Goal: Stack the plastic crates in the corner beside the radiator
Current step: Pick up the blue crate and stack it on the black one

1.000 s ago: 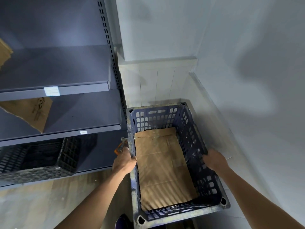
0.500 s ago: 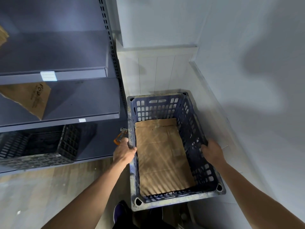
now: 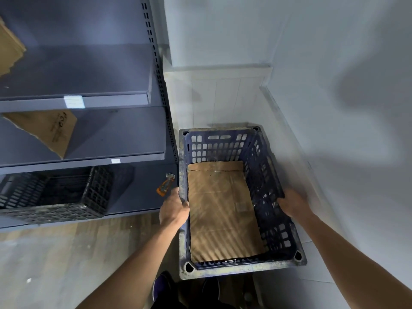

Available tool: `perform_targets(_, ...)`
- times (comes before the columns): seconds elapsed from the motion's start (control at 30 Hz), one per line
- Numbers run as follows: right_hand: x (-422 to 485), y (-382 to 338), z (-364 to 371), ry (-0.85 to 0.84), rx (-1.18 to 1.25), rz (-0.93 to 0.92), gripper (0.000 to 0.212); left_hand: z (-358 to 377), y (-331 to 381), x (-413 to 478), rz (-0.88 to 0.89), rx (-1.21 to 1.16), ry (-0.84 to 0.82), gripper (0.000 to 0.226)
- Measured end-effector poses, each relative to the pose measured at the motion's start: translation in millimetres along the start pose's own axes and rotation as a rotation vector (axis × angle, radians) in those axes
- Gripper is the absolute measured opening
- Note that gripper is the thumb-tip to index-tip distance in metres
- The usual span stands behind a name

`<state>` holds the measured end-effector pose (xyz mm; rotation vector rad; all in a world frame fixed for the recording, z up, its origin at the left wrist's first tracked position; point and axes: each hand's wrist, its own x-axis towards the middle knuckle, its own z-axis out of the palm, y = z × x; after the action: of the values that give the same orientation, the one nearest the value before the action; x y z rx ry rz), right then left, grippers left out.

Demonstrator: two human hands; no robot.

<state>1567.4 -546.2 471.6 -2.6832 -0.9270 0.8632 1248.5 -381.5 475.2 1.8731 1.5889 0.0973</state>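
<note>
A dark blue slotted plastic crate [image 3: 219, 144] sits in the corner between the shelving and the white wall, with a sheet of brown cardboard [image 3: 223, 210] lying flat on its bottom. My left hand [image 3: 174, 208] grips the crate's left rim, fingers curled over the edge. My right hand [image 3: 292, 202] holds the right rim from outside. A second, black crate [image 3: 66, 195] rests on the lowest shelf at the left. No radiator shows in this view.
Grey metal shelving [image 3: 89, 101] fills the left side, with torn cardboard pieces [image 3: 49, 130] on its shelves. An orange-handled tool [image 3: 165, 187] lies on the bottom shelf close to my left hand. White panelled wall [image 3: 223, 97] stands behind the crate. My shoes [image 3: 162, 286] are below.
The crate has dropped lower in the view and closer to the corner floor, with both hands still gripping its rims. The camera view has tilted slightly.
</note>
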Motion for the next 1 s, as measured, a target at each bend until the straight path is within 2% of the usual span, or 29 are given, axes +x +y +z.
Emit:
perform_targets(0.23,-6.0,-13.4,-0.6,0.000,-0.160,0.068,0.019,-1.9,8.2,-6.8,-0.019,0.068,-0.010,0.041)
perform_targets(0.37,-18.7,-29.4,14.6,0.001,-0.226,0.126,0.051,-1.1,7.1,-11.5,-0.008,0.065,-0.011,0.034)
perform_targets(0.43,-23.2,-32.1,20.8,0.015,-0.214,0.141,0.058,-1.5,4.5,-11.5,-0.001,0.069,-0.016,0.037)
perform_targets(0.6,-32.8,-30.9,17.2,0.063,-0.183,0.131,0.049,-0.6,3.2,-10.9,0.007,0.097,-0.020,0.037)
perform_targets(0.83,-36.8,-28.1,13.8,0.024,-0.147,0.093,0.046,0.2,1.0,-8.6,0.015,0.095,-0.019,0.038)
perform_targets(1.0,-33.3,-14.4,10.2,0.019,-0.013,0.079,0.043,-0.2,-1.1,-6.6,-0.019,0.070,-0.001,0.022)
